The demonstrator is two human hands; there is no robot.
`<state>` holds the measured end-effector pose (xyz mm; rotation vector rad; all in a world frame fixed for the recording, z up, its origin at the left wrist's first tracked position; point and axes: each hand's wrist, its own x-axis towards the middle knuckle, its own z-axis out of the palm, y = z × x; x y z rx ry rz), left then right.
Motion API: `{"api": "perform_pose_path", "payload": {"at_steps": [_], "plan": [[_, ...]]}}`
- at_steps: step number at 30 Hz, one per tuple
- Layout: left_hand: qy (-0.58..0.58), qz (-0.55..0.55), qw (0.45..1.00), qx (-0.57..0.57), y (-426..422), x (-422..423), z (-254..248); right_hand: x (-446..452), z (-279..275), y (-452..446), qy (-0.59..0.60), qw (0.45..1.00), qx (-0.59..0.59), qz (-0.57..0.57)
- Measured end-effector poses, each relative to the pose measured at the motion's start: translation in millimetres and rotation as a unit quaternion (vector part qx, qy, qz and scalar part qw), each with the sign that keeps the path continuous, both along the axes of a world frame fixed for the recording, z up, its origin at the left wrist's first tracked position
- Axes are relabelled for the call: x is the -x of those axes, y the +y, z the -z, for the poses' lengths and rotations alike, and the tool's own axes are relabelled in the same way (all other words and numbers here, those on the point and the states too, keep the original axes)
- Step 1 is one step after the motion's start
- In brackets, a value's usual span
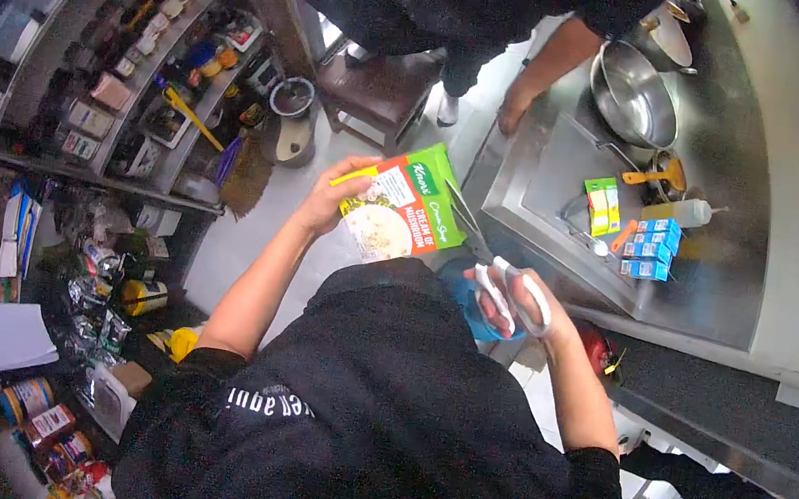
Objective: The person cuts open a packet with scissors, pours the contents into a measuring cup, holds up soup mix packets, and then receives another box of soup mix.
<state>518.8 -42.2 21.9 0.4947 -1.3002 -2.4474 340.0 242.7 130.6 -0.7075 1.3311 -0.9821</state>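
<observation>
My left hand [328,198] is closed on the left edge of a Knorr Cream of Mushroom soup packet [413,209], green, orange and white, held up in front of my body. In my right hand [544,314] is a pair of scissors [498,281] with white handles, fingers through the loops. Their grey blades lie at the packet's right edge, on its green end. Whether the blades have cut into it, I cannot tell.
To the right, a steel counter [720,272] carries a metal bowl [635,97], a green-yellow packet [602,207], small blue boxes [652,248] and a squeeze bottle [695,213]. Another person [432,1] stands ahead beside a brown stool [376,95]. Stocked shelves [104,120] line the left.
</observation>
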Motion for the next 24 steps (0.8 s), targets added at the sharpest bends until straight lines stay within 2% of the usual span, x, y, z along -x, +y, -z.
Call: {"api": "perform_pose_path", "payload": {"at_steps": [4,7,9,11,13,15,17,19,21,23,24], "plan": [[0.019,0.027,0.999,-0.025,12,12,-1,-7,6,11,-0.046,0.997,0.03,0.054],[-0.005,0.039,0.999,-0.02,10,17,-8,-1,3,11,-0.015,0.998,-0.001,0.059],[-0.008,0.05,0.999,0.009,8,24,-6,6,8,16,-0.013,0.997,0.019,0.068],[-0.041,0.043,0.997,0.046,6,29,5,9,8,19,-0.024,0.998,-0.027,0.053],[-0.037,0.033,0.999,0.005,15,34,-2,11,8,23,-0.079,0.994,0.021,0.07],[-0.016,0.026,1.0,0.006,16,35,5,12,9,26,-0.07,0.993,0.047,0.078],[-0.017,0.016,1.0,0.017,17,36,3,15,15,27,-0.139,0.985,0.057,0.089],[-0.034,0.032,0.996,0.079,17,38,-4,31,20,30,-0.168,0.979,0.066,0.096],[-0.021,0.054,0.973,0.222,12,39,3,57,22,34,-0.287,0.923,0.196,0.164],[-0.056,0.056,0.981,0.18,11,32,12,101,30,32,0.003,0.957,0.145,0.253],[-0.092,0.053,0.985,0.136,14,32,16,127,38,29,0.138,0.96,0.039,0.239]]}}
